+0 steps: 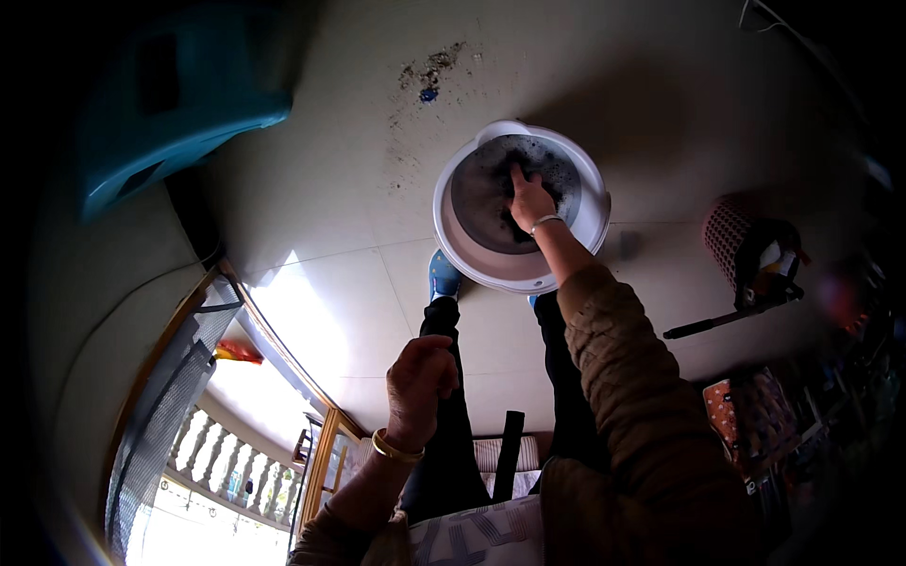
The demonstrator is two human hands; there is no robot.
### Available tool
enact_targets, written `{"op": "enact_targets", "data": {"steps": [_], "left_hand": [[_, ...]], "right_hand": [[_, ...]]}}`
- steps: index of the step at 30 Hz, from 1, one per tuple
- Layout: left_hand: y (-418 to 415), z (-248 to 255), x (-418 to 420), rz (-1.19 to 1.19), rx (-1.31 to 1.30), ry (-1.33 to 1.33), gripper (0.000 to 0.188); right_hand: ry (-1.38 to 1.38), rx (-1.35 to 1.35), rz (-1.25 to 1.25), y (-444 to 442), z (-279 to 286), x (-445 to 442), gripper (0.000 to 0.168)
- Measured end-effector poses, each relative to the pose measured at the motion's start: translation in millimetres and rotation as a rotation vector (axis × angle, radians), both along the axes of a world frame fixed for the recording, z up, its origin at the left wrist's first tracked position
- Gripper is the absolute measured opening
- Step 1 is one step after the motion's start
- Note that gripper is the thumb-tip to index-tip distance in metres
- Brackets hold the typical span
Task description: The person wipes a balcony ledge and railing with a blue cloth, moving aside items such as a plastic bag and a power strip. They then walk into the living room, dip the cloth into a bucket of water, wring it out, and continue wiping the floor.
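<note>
A white plastic basin (446,244) of cloudy grey water (476,189) sits on the tiled floor before my feet. My right hand (531,201), with a silver bangle at its wrist, reaches down into it. Its fingertips touch dark material (520,159) in the water, which I cannot identify. Part of the fingers is hidden, so any grip is unclear. Small bubbles dot the surface. Away from the basin, my left hand (419,382) hangs loosely curled in front of my leg, with nothing visible in it. A gold-coloured bangle circles that wrist.
Dark debris with a blue scrap (428,95) litters the floor beyond the basin. A teal plastic stool (191,134) is at upper left. Rightward are a perforated wastebasket (725,233) and a black rod (697,327). A doorway with a mesh curtain (170,410) opens at lower left.
</note>
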State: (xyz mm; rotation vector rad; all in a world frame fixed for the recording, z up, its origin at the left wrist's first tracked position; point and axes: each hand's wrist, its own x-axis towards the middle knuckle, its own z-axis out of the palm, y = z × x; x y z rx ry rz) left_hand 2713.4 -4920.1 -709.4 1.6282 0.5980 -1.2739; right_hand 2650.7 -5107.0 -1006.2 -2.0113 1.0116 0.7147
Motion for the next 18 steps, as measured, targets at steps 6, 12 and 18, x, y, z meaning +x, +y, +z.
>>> {"op": "enact_targets", "data": {"steps": [6, 12, 18], "left_hand": [[-34.8, -47.7, -12.2, -0.142, -0.054, 0.09, 0.019], [-40.6, -107.3, -15.0, 0.035, 0.004, 0.153, 0.035], [-97.1, -165.5, -8.0, 0.482, -0.432, 0.576, 0.051]], "right_hand": [[0.13, -0.025, 0.561, -30.1, -78.2, -33.7, 0.03], [-0.478, 0.206, -0.231, -20.2, 65.4, -33.8, 0.044], [-0.785, 0.285, -0.247, -9.2, 183.9, -51.5, 0.017]]}}
